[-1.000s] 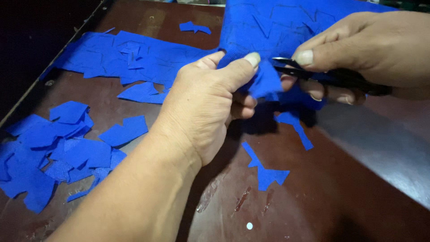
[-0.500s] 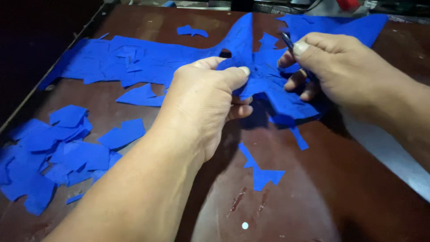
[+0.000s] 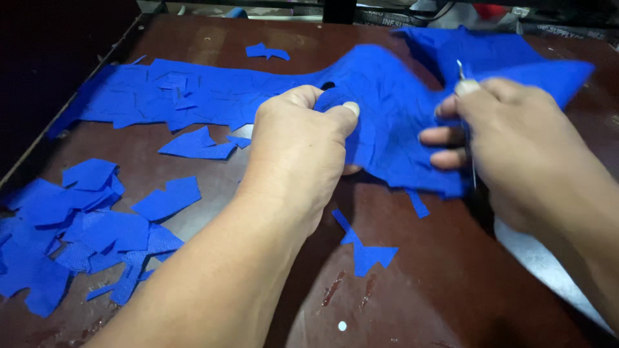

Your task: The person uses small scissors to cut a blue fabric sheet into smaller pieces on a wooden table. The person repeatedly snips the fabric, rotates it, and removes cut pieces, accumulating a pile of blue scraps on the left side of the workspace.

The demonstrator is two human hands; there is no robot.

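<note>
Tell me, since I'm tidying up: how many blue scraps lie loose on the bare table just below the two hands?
2: a bow-shaped scrap below the left hand, and a thin strip by the big blue fabric; hands may hide more.

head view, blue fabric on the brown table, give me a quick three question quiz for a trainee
1. True or false: the left hand pinches a fold of the large blue fabric sheet.
2. Which thing does the right hand hold? A) thin metal scissors B) a pencil C) a ruler
3. Where does the pile of cut blue fabric scraps lie on the dark brown table?

Key: 1 true. 2 A, though only a thin metal tip shows above the fingers. 3 At the table's left edge, beside the left forearm.
</note>
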